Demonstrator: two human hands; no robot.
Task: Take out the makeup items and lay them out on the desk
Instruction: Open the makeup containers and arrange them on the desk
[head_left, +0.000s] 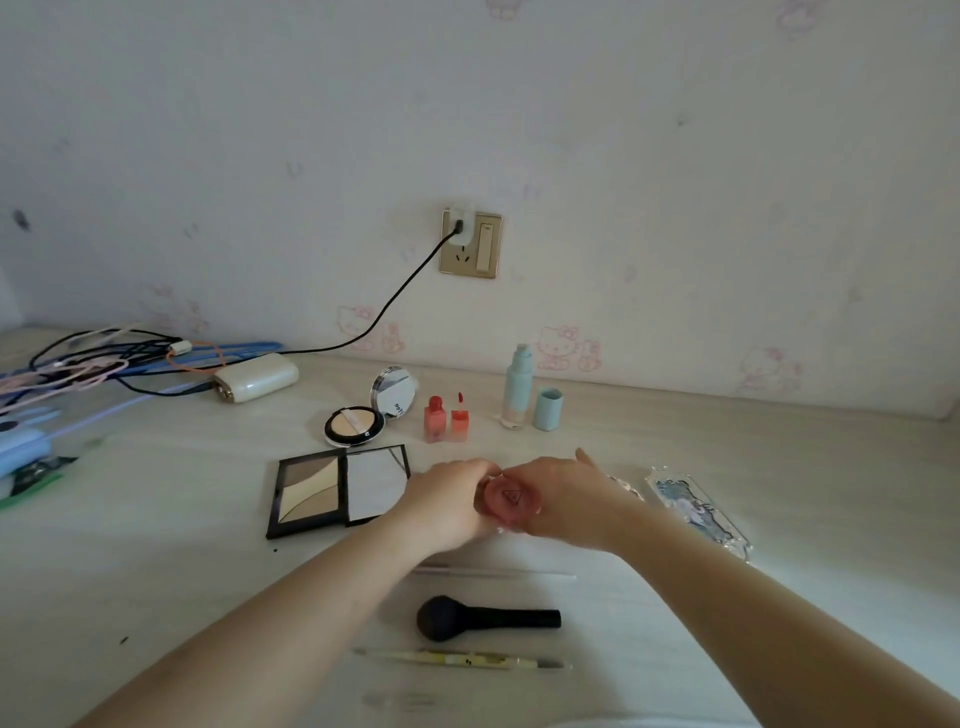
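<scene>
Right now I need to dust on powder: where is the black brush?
In the head view, the black brush lies on the desk near the front, between both forearms, with a thin yellow brush just in front of it.

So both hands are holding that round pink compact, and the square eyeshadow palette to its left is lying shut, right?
Not quite. In the head view both hands, left hand and right hand, do hold the round pink compact, but the square palette lies open, showing its shades and mirror.

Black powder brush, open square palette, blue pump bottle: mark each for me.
Black powder brush (447, 617), head view, on its bristle head.
Open square palette (310, 492), head view, on its powder pans.
Blue pump bottle (517, 388), head view, mid-body.
</scene>
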